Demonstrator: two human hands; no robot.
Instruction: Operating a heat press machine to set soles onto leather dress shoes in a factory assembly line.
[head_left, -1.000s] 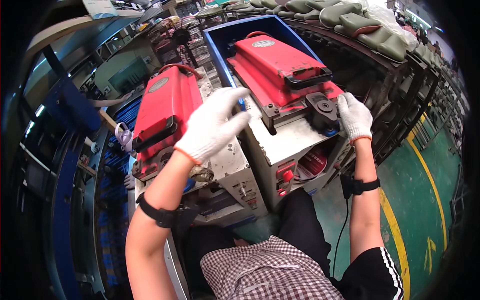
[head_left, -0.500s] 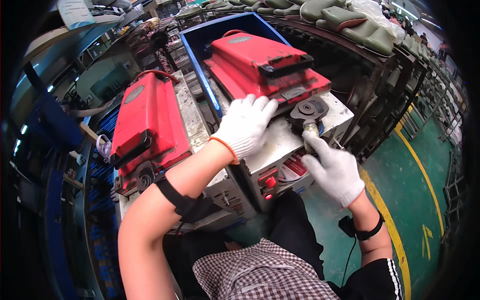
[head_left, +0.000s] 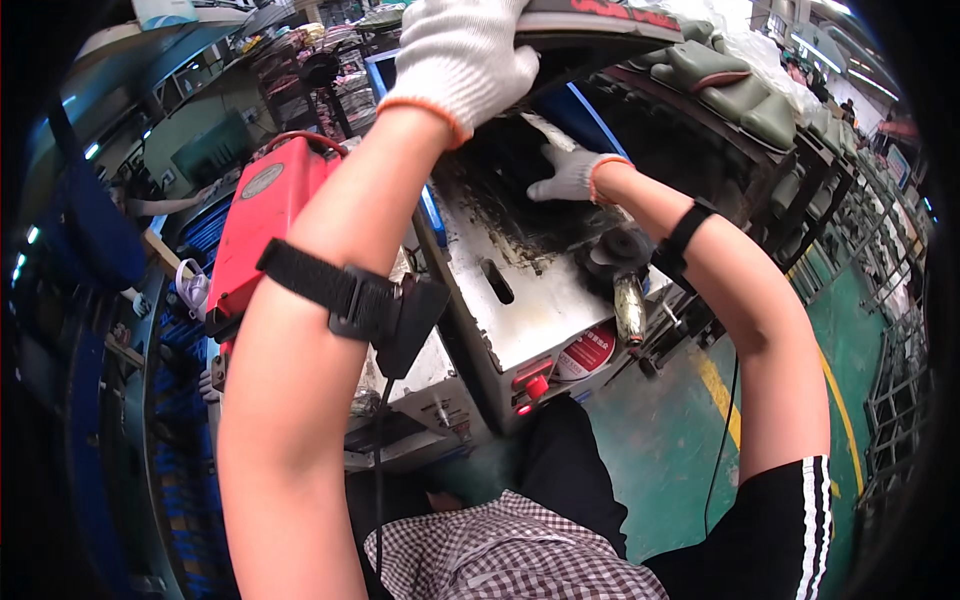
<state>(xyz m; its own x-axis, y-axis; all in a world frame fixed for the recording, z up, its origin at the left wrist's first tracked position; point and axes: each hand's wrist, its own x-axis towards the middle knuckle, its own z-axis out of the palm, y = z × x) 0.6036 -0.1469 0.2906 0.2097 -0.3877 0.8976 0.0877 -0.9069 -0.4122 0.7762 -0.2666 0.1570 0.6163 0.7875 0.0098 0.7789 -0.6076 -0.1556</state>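
Note:
The red lid (head_left: 610,12) of the white machine is raised at the top of the view. My left hand (head_left: 460,65), in a white knit glove, holds its near edge, thumb on the near side; the other fingers are partly cut off by the frame. Under the lid, my right hand (head_left: 572,175), gloved too, reaches into the dark recess (head_left: 500,190) with fingers apart. Whether it touches the bottom cannot be made out. A lever with a tape-wrapped handle (head_left: 630,305) sits on the white machine top (head_left: 530,315), below my right wrist.
A second machine with its red lid (head_left: 265,215) down stands at the left. Behind the machine a blue bin edge (head_left: 597,118) shows. Green shoe-shaped pieces (head_left: 705,75) lie on a rack at the right. A red switch (head_left: 537,386) sits on the machine's front.
The red lid has swung up, with my left hand moving up on it. My right hand has let go of the lever handle and moved into the recess.

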